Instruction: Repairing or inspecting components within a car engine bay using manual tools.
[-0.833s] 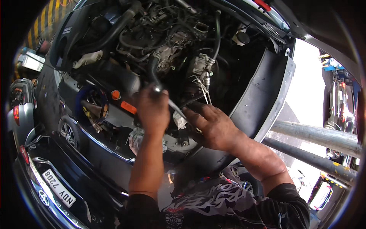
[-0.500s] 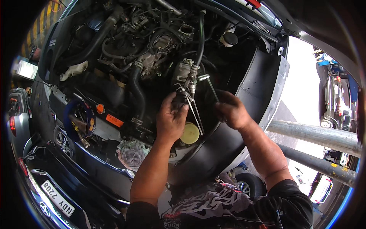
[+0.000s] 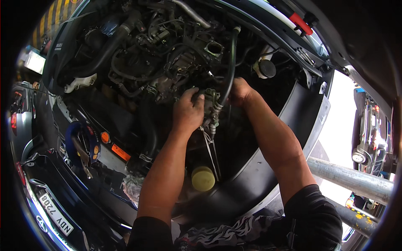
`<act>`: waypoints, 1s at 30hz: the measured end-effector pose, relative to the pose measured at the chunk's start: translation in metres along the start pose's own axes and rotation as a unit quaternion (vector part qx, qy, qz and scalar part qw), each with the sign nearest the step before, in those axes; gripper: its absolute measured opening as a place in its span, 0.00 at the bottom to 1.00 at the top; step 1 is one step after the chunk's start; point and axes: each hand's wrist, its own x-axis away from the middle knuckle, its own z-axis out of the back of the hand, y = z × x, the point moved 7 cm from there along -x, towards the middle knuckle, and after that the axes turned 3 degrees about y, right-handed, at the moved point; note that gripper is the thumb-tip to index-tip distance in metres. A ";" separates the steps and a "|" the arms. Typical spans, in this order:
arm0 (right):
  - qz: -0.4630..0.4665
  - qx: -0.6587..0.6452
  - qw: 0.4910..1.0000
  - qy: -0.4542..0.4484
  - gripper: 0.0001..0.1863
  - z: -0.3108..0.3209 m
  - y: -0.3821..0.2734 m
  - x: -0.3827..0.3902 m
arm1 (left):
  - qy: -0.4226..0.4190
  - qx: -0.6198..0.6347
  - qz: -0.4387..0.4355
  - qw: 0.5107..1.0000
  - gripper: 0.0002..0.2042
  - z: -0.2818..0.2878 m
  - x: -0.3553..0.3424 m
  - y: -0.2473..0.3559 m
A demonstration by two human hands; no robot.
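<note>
Since the earlier frame both my hands have gone deeper into the engine bay. Head view: my left hand [image 3: 188, 112] is closed in a grip on a small metal part [image 3: 210, 109] amid the hoses; my right hand [image 3: 239, 92] is wrapped around a black hose [image 3: 230, 62] just beside it. The part sits mid-bay, above a yellow cap [image 3: 203, 178]. Judgement: the part looks rigid, fairly heavy and greasy, best held by its body; the hose looks bendable. Thin rods [image 3: 211, 146] hang beneath.
</note>
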 end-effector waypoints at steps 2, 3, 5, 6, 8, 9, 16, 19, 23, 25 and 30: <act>-0.009 0.005 0.999 -0.051 0.10 -0.015 -0.004 -0.023 | 0.007 -0.026 -0.045 0.999 0.16 -0.009 -0.021 0.008; -0.048 0.023 0.998 -0.030 0.10 -0.015 -0.001 -0.033 | -0.021 -0.057 -0.043 0.997 0.17 -0.017 -0.030 0.007; -0.025 0.058 0.995 -0.080 0.11 -0.028 -0.005 -0.051 | -0.041 -0.007 -0.032 0.999 0.18 -0.025 -0.048 0.005; 0.021 0.160 0.985 -0.060 0.12 -0.024 -0.013 -0.059 | -0.085 -0.006 0.009 0.996 0.18 -0.034 -0.055 -0.001; 0.134 0.287 0.947 -0.049 0.11 -0.029 -0.024 -0.074 | -0.127 -0.002 0.050 0.991 0.19 -0.046 -0.068 -0.013; 0.175 0.331 0.925 -0.066 0.11 -0.035 -0.027 -0.080 | -0.116 -0.042 0.021 0.992 0.19 -0.047 -0.075 -0.013; 0.021 0.021 1.000 -0.007 0.09 -0.039 0.004 -0.117 | -0.077 -0.228 -0.092 0.966 0.17 -0.064 -0.099 -0.034; 0.040 0.064 0.997 0.005 0.09 -0.032 0.001 -0.121 | -0.084 -0.212 -0.131 0.965 0.13 -0.069 -0.107 -0.038; 0.107 0.233 0.965 -0.052 0.11 -0.014 -0.018 -0.123 | -0.005 -0.169 -0.083 0.982 0.09 -0.056 -0.110 -0.053; 0.363 0.680 0.635 0.046 0.16 -0.023 -0.041 -0.106 | 0.029 -0.154 -0.089 0.984 0.09 -0.050 -0.106 -0.056; 0.230 0.726 0.640 0.100 0.30 -0.016 -0.036 -0.115 | -0.029 -0.227 -0.005 0.973 0.12 -0.055 -0.104 -0.078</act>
